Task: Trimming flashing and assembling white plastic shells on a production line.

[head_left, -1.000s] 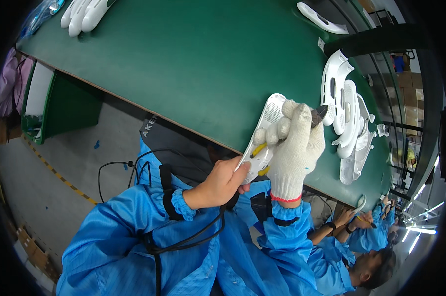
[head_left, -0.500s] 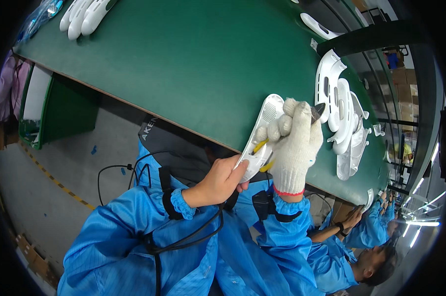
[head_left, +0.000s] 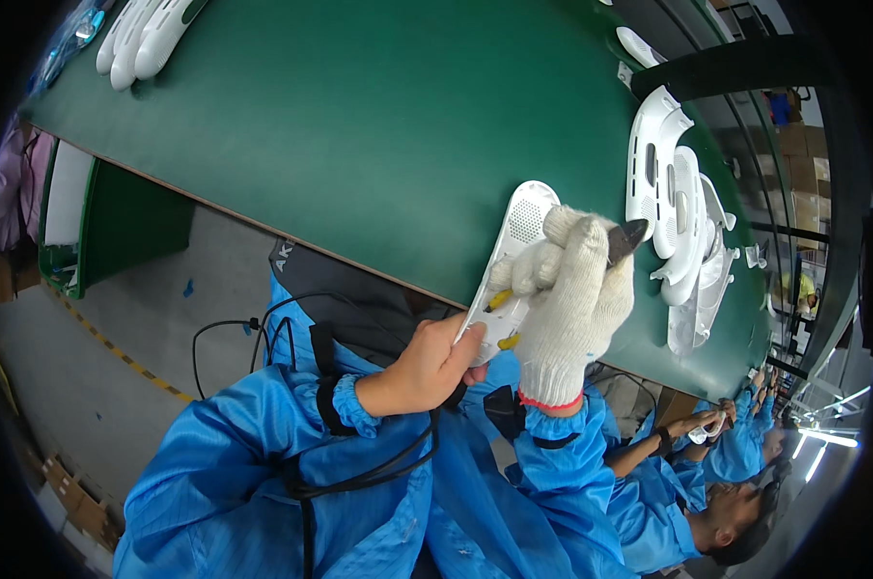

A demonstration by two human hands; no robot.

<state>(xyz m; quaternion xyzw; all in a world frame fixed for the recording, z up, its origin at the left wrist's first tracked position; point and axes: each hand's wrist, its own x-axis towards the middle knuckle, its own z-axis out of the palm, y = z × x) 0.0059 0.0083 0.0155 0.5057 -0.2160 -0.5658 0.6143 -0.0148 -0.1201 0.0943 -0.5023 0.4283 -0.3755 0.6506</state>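
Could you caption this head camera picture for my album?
Bare left hand and white knit-gloved right hand grip a long white plastic shell above a green worktable.

White plastic shells (head_left: 678,207) lie stacked on the green table (head_left: 359,125), co-workers (head_left: 716,463) beyond.

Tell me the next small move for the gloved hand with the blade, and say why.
Probably draw the dark blade along the edge of the white plastic part. The gloved right hand grips the blade with its tip above the part's upper edge, while the bare left hand steadies the part's lower end over the rim of the green table. Whether the blade touches the part cannot be told.
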